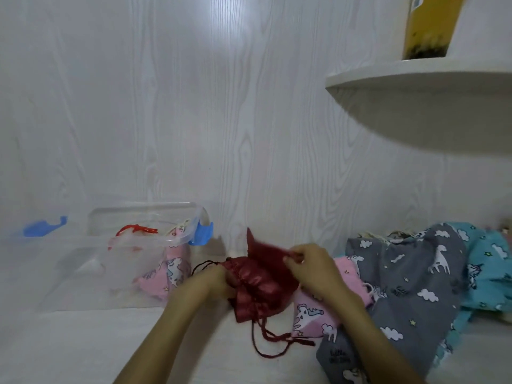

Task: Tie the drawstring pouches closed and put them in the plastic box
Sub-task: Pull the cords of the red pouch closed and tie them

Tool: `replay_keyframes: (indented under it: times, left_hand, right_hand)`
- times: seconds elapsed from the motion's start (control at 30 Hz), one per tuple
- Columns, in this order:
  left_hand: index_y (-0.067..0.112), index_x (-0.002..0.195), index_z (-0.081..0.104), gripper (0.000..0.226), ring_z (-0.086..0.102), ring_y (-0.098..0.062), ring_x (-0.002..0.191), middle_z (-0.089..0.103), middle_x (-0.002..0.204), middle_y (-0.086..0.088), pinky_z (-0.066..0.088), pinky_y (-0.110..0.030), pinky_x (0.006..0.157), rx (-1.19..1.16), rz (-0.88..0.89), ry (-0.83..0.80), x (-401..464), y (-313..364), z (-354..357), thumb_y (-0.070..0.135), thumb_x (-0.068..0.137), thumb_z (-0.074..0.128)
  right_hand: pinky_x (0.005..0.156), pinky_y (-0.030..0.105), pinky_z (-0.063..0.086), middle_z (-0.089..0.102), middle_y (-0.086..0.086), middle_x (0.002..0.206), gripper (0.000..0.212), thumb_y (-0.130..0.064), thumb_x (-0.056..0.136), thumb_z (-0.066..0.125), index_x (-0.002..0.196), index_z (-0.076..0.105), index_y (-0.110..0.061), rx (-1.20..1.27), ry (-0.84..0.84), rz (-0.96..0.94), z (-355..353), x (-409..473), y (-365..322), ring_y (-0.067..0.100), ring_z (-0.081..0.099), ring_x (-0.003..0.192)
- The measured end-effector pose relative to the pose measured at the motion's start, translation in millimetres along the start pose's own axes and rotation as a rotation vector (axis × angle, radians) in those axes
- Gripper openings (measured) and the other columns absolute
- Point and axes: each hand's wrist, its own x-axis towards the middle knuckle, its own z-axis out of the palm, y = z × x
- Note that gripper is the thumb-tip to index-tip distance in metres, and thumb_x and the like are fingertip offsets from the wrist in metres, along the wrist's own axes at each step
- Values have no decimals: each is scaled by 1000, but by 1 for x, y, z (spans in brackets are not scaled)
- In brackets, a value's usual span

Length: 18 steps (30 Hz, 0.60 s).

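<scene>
Pouch, dark red satin (pixel 259 284), sits on the white table (pixel 83 350) between my two hands, just right of the plastic box (pixel 91 261). My left hand (pixel 214 281) grips the gathered left end of it, fingers curled round the bunched cloth where a dark cord (pixel 203 266) loops out. My right hand (pixel 311 266) pinches the far upper edge of the same pouch between thumb and fingertips. A second length of red cord (pixel 270 342) trails loose from the near end onto the table.

Plastic box: clear, open, with blue latches (pixel 202 234). Inside it lies a pink unicorn-print pouch (pixel 170 273), and something with a bright red cord (pixel 135 230); I cannot tell more through the wall.

To the right, touching the red pouch, another pink pouch (pixel 313 314). Beyond it, heaped together, a grey unicorn-print pouch (pixel 401 286) and a teal one (pixel 487 273).

White shelf (pixel 429 101) juts out upper right, a yellow box (pixel 432 26) standing on it.
</scene>
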Motion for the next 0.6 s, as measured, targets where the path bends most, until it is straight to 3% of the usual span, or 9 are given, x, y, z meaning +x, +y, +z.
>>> replay_keyframes:
  times: [0.07,0.13,0.2,0.27,0.33,0.37,0.43,0.53,0.6]
  left_hand:
    - [25,117,64,28,55,-6,81,59,95,10,40,-14,58,10,46,-153,-4,10,-4,26,92,51]
    - [29,116,63,26,60,0,72,63,89,15,39,-15,57,-26,61,-265,-7,16,-10,27,93,50]
    - [25,112,65,23,60,-1,75,66,98,10,42,-13,58,-87,97,-149,-6,17,-18,23,93,52]
    - [23,121,60,30,59,-9,94,61,117,3,49,-17,72,-12,144,72,-4,15,-18,20,91,55]
    - [29,132,51,45,52,-15,117,50,131,5,45,-30,98,155,280,118,3,11,-6,28,87,58]
    - [31,135,48,51,47,-16,124,47,135,6,40,-34,104,187,350,76,6,9,3,37,85,59]
    - [38,136,44,55,44,-16,127,48,135,9,37,-34,106,217,346,23,7,7,17,51,84,56]
    - [48,130,45,46,48,-22,122,52,132,11,41,-35,100,263,201,244,13,-2,27,60,86,48]
    - [45,130,46,47,45,-25,123,50,135,7,39,-38,98,367,49,352,11,-4,29,64,87,40]
  right_hand:
    - [75,38,55,73,2,77,13,-25,84,63,77,71,-19,140,177,65,-16,11,12,21,68,79]
    - [81,39,54,73,3,92,10,-24,82,66,90,72,-22,168,228,102,-29,14,24,19,67,88]
    - [86,31,48,66,3,109,32,-21,82,67,113,64,-19,92,197,110,-36,13,31,18,61,99]
    - [87,29,43,59,4,117,43,-17,81,67,123,58,-18,5,207,46,-40,11,28,19,55,106]
    - [84,29,45,63,1,110,31,-18,80,67,110,64,-22,-33,228,-27,-44,7,13,17,57,99]
    - [80,28,48,67,-1,100,19,-20,80,66,98,68,-24,-27,180,-27,-49,4,2,14,61,91]
    - [68,23,51,70,-3,79,9,-26,83,65,80,72,-21,-38,-142,36,-58,-3,-18,10,64,71]
    - [59,19,49,67,0,69,36,-46,87,58,80,69,-13,-209,-723,174,-56,-17,-39,11,61,56]
    - [68,28,54,67,2,76,55,-63,78,59,90,67,-10,-353,-785,193,-43,-23,-44,17,62,61]
